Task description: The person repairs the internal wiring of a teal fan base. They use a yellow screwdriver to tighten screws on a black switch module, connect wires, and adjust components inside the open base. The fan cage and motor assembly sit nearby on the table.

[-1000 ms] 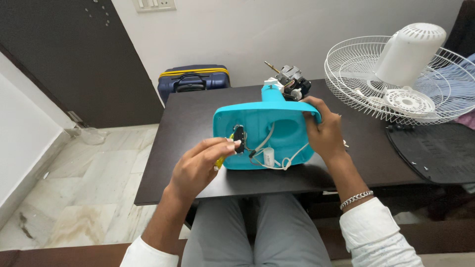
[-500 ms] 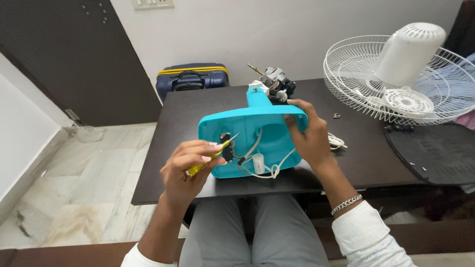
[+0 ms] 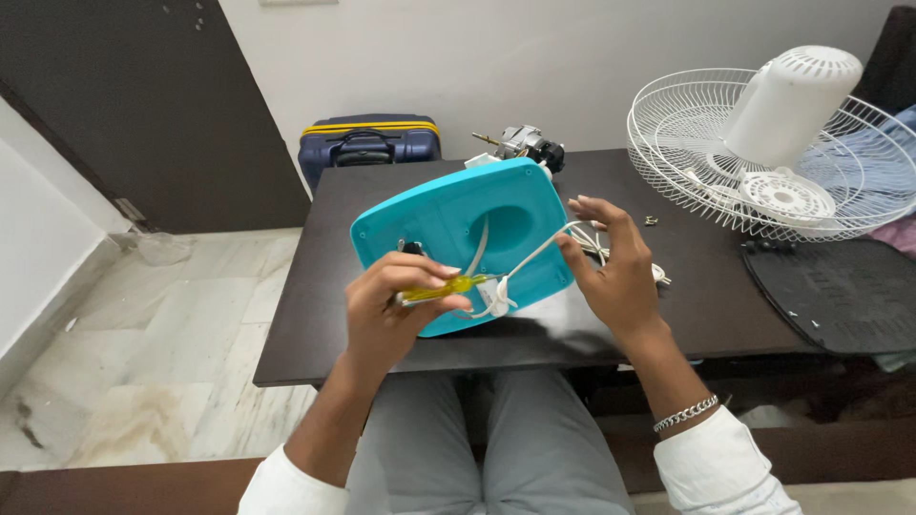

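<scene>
1. The turquoise plastic fan base (image 3: 458,229) is tipped up over the near middle of the dark brown tabletop (image 3: 706,286), hollow underside facing the person. Can't tell if its lower edge actually rests on the wood, since the hands cover that part.
2. Left hand (image 3: 391,310) is curled snug around a small screwdriver with a see-through yellow handle (image 3: 444,287), which lies roughly sideways across the underside of the base, tip end pointing right.
3. Right hand (image 3: 615,272) sits at the base's right edge, fingers loosely spread and half open, with a white power cord (image 3: 534,253) running past the fingertips. Whether it's pinching the cord or only touching it, I can't tell.
4. That cord loops across the base's underside down to a little white plastic part (image 3: 496,298) just beside the screwdriver tip.
5. Behind the base, at the far edge of the tabletop, there's the bare metal fan motor (image 3: 525,145).
6. Off to the right lies a white wire fan guard (image 3: 697,153) with a white plastic motor cover (image 3: 792,95) sitting in it.
7. A navy suitcase with yellow trim (image 3: 367,143) stands on the floor past the tabletop, against the wall.
8. A silver chain bracelet (image 3: 685,413) is on the right wrist.
</scene>
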